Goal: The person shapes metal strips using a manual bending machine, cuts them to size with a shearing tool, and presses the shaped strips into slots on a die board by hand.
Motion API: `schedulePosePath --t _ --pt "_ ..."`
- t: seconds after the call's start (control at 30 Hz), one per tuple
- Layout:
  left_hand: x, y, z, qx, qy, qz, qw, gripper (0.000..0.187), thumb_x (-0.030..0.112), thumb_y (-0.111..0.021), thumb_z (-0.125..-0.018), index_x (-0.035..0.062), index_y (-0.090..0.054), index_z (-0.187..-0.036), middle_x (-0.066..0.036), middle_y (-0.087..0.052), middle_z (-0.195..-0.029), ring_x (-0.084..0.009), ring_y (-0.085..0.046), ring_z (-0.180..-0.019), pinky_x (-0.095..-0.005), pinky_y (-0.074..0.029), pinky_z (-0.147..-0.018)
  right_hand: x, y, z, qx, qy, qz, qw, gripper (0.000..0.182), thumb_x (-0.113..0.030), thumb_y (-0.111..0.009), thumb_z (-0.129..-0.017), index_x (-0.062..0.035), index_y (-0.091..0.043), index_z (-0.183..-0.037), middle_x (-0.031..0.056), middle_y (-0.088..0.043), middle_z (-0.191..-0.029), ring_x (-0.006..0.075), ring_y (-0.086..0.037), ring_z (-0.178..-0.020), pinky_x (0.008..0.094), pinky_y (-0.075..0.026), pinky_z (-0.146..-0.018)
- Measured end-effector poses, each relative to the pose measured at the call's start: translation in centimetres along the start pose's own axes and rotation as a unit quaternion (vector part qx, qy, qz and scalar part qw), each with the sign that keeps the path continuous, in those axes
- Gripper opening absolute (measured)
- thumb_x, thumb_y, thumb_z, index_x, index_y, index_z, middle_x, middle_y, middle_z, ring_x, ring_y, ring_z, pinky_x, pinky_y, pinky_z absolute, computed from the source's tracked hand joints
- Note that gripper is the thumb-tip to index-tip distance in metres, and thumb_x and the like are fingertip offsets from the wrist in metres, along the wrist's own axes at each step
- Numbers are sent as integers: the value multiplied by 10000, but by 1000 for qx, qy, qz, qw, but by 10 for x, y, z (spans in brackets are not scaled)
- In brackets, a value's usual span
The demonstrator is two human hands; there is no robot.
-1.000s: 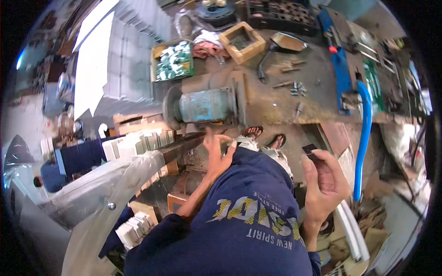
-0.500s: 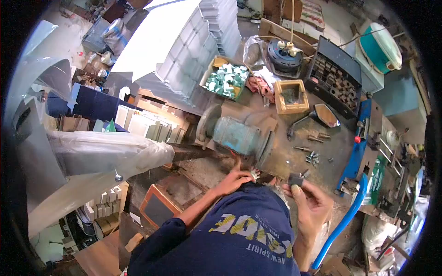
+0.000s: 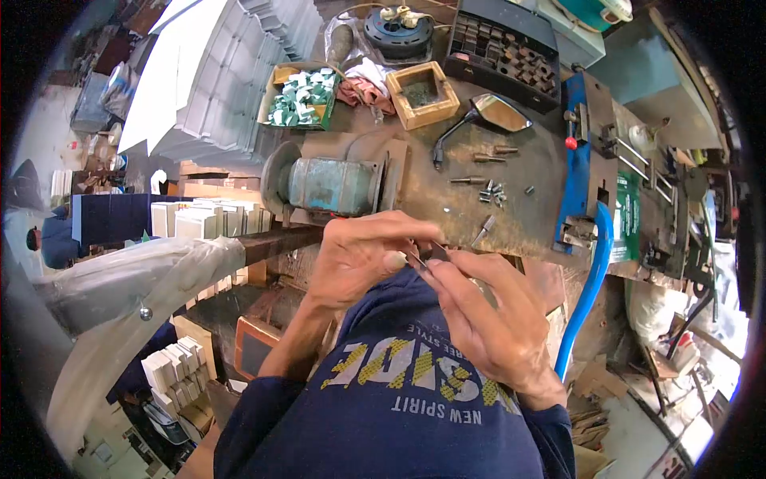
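Both hands meet above the dark blue shirt, just in front of the workbench [image 3: 527, 219]. My right hand [image 3: 495, 307] pinches a small dark metal piece [image 3: 437, 252] between thumb and fingers. Fingers bent around the same spot, my left hand [image 3: 355, 259] touches a thin edge of metal there; its exact shape is partly hidden by the fingertips. Behind my left hand stands a blue-green bench grinder [image 3: 331, 185]. A pointed metal bit [image 3: 483, 229] lies on the bench beyond my right hand.
Beyond are a box of green-white pieces [image 3: 303, 100], a wooden box [image 3: 423, 94], a mirror [image 3: 501, 113], a black case [image 3: 503, 56] and small metal parts [image 3: 492, 191]. A blue hose [image 3: 586, 295] curves at right. Another person [image 3: 56, 239] is far left.
My left hand has risen from beside the grinder and my right hand has moved left, bringing them together around the dark piece. The view has shifted, so bench objects appear farther up and left.
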State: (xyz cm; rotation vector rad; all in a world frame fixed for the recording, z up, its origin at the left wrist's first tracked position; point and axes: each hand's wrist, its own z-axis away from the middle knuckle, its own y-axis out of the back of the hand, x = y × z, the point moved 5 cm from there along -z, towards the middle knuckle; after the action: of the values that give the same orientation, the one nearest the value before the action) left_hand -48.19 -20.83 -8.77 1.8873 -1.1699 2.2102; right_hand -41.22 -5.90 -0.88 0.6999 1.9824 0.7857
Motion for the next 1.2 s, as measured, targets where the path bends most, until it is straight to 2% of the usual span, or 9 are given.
schedulePosePath --t 0.13,0.33,0.53,0.6,0.7,0.87,1.03,1.13,1.2 --pt "-26 0 0 -55 -30 -3 998 258 152 -692 -932 -75 -708 -1053 -176 -679 -1044 -217 -650 -974 -305 -517 -843 -4 1 0 21 -43 -40 998 313 29 -812 -707 -2 -698 -998 119 -665 -910 271 -677 -762 349 -548 -646" --pt "-50 -7 13 3 74 159 984 276 153 -676 -947 -59 -671 -1125 -138 -687 -1054 -174 -654 -974 -294 -526 -853 0 -3 11 15 -87 -23 996 282 -6 -820 -721 -24 -698 -975 104 -666 -892 248 -672 -733 334 -537 -622" --pt "-48 -6 9 37 136 -16 990 468 312 -571 -1008 -90 -570 -1247 -172 -680 -1138 -188 -657 -1017 -318 -524 -919 18 -9 26 -9 -166 -59 984 266 -5 -743 -795 -28 -677 -1051 108 -647 -955 289 -669 -786 372 -537 -672" --pt "-52 0 9 -3 155 -11 988 530 394 -488 -1036 -73 -584 -1269 -165 -678 -1171 -175 -654 -1032 -317 -512 -922 35 3 35 90 -227 -29 969 211 34 -773 -761 -1 -712 -960 117 -695 -907 254 -674 -818 324 -524 -729" --pt "-101 19 24 -147 376 -168 899 554 421 -387 -1064 -36 -569 -1319 -178 -616 -1307 -218 -612 -1156 -330 -449 -1027 56 12 55 93 -262 -45 959 188 47 -755 -797 35 -700 -976 139 -694 -977 192 -654 -865 279 -513 -734" --pt "-214 36 60 -425 290 -374 772 621 477 -324 -1060 -17 -481 -1403 -203 -473 -1466 -317 -396 -1399 -383 -276 -1177 56 -12 70 142 -349 -252 891 167 54 -739 -811 44 -715 -976 148 -697 -997 199 -669 -934 298 -525 -819" --pt "-176 34 62 -358 280 -428 781 530 467 -408 -1033 23 -602 -1247 -189 -605 -1295 -375 -550 -1210 -422 -428 -1028 46 -24 71 141 -380 -357 842 200 100 -699 -829 67 -701 -1025 159 -680 -1057 197 -659 -970 280 -516 -857" --pt "-110 15 41 -300 268 -447 799 355 305 -544 -1010 8 -641 -1180 -169 -652 -1222 -300 -625 -1128 -379 -490 -955 35 -18 61 107 -330 -222 911 219 83 -724 -804 36 -708 -1017 163 -687 -1049 223 -680 -957 283 -526 -835" --pt "-71 13 26 -61 212 -257 941 289 145 -633 -962 -16 -649 -1200 -150 -655 -1211 -204 -634 -1091 -328 -507 -927 20 -11 51 81 -302 -128 941 196 49 -729 -808 10 -710 -1000 170 -688 -1035 267 -687 -946 307 -541 -813"
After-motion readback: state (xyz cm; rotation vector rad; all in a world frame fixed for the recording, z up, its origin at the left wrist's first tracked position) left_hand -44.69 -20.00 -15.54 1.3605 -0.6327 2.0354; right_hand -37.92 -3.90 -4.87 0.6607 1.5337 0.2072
